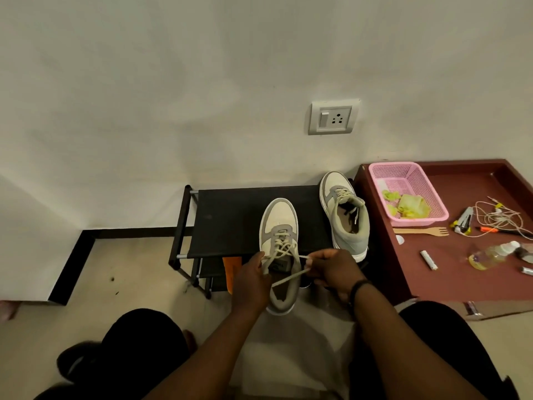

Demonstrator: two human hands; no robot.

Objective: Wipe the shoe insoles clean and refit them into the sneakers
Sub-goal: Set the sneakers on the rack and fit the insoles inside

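nearest, a lace end is pinched by the fingers of the left hand [253, 280] and another by the right hand [331, 272], both over the near sneaker [278, 226] at the front edge of the black shoe rack [230, 220]. the step in hand seems to be the lacing, its insole [281, 293] apparently refitted. next, an even pull and a knot are called for. further back, the second sneaker [346, 226] lies on the rack, laces loose.
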